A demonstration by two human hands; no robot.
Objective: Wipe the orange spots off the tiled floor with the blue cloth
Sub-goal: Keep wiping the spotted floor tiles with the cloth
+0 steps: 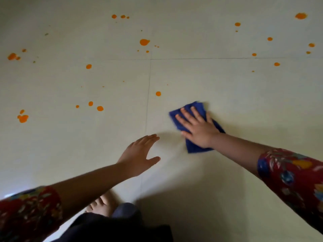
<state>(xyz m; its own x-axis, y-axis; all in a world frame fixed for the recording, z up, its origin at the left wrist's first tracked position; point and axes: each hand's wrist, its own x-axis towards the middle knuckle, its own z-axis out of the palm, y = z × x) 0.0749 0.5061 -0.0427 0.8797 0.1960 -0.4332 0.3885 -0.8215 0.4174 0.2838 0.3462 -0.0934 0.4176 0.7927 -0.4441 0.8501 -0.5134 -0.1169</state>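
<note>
Left hand (139, 155), right hand (198, 129); one blue cloth (192, 148); twenty-plus orange spots (144, 42).

Orange spots (144, 42) dot the cream floor (201, 81); blue cloth (192, 147); red floral sleeves (293, 173).

smooth pale floor tiles (192, 75), soft blue cloth (192, 149)

Left hand (139, 154), right hand (198, 130): fingers straight.
</note>
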